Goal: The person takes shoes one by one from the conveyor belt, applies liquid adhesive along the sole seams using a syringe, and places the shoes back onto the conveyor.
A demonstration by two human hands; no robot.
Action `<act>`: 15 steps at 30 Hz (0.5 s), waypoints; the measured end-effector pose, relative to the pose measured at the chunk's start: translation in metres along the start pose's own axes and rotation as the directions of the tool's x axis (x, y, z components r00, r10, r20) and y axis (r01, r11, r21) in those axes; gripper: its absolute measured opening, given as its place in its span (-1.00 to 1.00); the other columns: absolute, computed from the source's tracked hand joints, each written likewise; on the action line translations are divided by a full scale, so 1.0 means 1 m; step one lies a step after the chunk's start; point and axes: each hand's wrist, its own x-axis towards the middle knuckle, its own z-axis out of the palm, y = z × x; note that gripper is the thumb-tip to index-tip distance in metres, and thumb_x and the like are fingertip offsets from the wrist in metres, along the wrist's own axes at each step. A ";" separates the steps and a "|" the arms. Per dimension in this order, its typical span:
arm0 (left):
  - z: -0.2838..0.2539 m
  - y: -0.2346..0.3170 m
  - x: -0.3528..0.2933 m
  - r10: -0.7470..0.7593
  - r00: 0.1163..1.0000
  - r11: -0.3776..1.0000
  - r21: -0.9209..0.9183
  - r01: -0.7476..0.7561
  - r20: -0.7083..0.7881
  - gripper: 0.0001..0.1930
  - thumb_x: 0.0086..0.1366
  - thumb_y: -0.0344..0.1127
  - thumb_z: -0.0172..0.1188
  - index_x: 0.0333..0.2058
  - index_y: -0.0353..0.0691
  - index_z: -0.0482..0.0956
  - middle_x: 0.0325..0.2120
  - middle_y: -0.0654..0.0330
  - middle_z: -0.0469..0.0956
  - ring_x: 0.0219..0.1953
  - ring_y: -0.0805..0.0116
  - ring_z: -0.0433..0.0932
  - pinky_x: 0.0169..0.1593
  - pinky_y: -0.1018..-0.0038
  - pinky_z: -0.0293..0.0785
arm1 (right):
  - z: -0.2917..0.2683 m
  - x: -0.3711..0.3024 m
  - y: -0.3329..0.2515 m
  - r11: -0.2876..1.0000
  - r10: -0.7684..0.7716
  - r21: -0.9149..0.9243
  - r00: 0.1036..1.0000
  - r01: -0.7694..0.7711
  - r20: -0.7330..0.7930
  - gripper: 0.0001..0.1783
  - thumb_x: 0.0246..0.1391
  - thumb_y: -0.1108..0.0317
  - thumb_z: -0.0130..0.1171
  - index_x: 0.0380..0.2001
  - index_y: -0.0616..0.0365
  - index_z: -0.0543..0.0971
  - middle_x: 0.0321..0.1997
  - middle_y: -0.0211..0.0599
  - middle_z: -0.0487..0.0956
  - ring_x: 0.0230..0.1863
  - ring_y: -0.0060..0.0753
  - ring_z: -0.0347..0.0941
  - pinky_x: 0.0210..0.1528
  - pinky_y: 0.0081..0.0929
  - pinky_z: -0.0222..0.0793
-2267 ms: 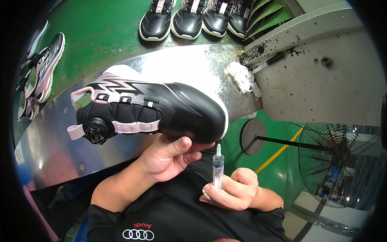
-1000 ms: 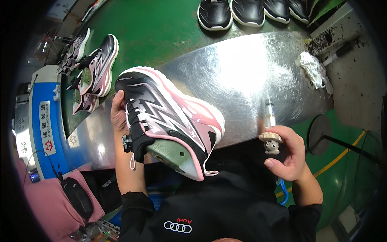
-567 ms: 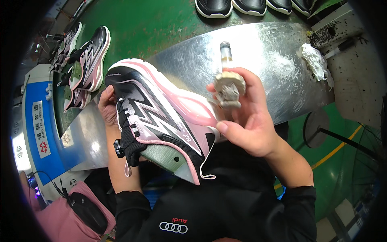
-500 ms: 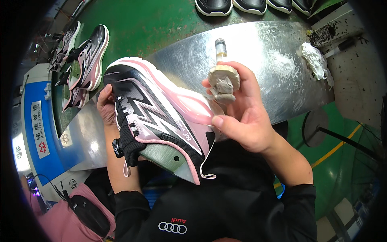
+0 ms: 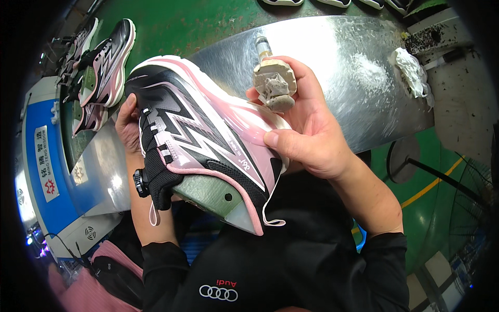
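Observation:
A black, pink and silver sneaker (image 5: 200, 122) is held tilted in front of me, its toe toward the far left. A green shoe last (image 5: 208, 195) fills its opening, and a dial (image 5: 139, 182) sits at the tongue. My left hand (image 5: 128, 122) is closed on the forefoot, with most of its fingers hidden behind the shoe. My right hand (image 5: 317, 132) presses its thumb on the pink sole side near the heel. Its fingers also grip a pale, lumpy rubber-like piece (image 5: 274, 86). A small clear cylinder with a grey end (image 5: 263, 48) sticks out beyond that piece.
Beneath is a shiny metal plate (image 5: 332, 57) with white crumbs (image 5: 370, 73). A crumpled white cloth (image 5: 410, 73) lies at right. Lasted sneakers (image 5: 112, 62) stand at left near a blue-and-white machine panel (image 5: 44, 151). More black shoes (image 5: 332, 2) line the far edge.
The sneaker and both hands have shifted slightly left and up in the picture, and the shoe has turned a little. My right hand's pale piece has moved left and up with it.

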 end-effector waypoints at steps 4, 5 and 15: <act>0.001 0.001 -0.005 0.004 1.000 1.000 0.017 -0.005 0.018 -0.65 0.21 -0.11 0.03 -0.17 -0.23 0.55 -0.24 0.03 0.60 -0.25 0.11 0.61 -0.10 0.18 0.56 | 0.002 0.002 0.001 1.000 0.007 -0.002 1.000 -0.007 0.005 -0.08 -0.17 0.57 0.16 0.28 0.12 -0.03 0.11 -0.22 0.26 0.16 -0.34 0.21 0.24 -0.32 0.12; 0.003 0.001 -0.005 0.002 1.000 1.000 0.017 -0.003 0.020 -0.65 0.21 -0.11 0.03 -0.17 -0.23 0.55 -0.24 0.03 0.60 -0.25 0.11 0.61 -0.10 0.18 0.56 | 0.002 0.002 0.000 1.000 0.010 -0.008 1.000 -0.010 0.012 -0.08 -0.17 0.57 0.16 0.28 0.12 -0.02 0.11 -0.23 0.26 0.16 -0.34 0.21 0.24 -0.32 0.12; 0.008 -0.003 -0.006 0.020 1.000 1.000 0.001 -0.020 -0.003 -0.63 0.21 -0.13 0.03 -0.12 -0.25 0.53 -0.20 0.01 0.58 -0.22 0.11 0.61 -0.08 0.17 0.56 | 0.005 0.002 -0.004 0.997 0.073 0.033 0.997 -0.073 -0.006 -0.11 -0.19 0.60 0.16 0.26 0.13 0.04 0.11 -0.26 0.26 0.14 -0.35 0.22 0.23 -0.35 0.13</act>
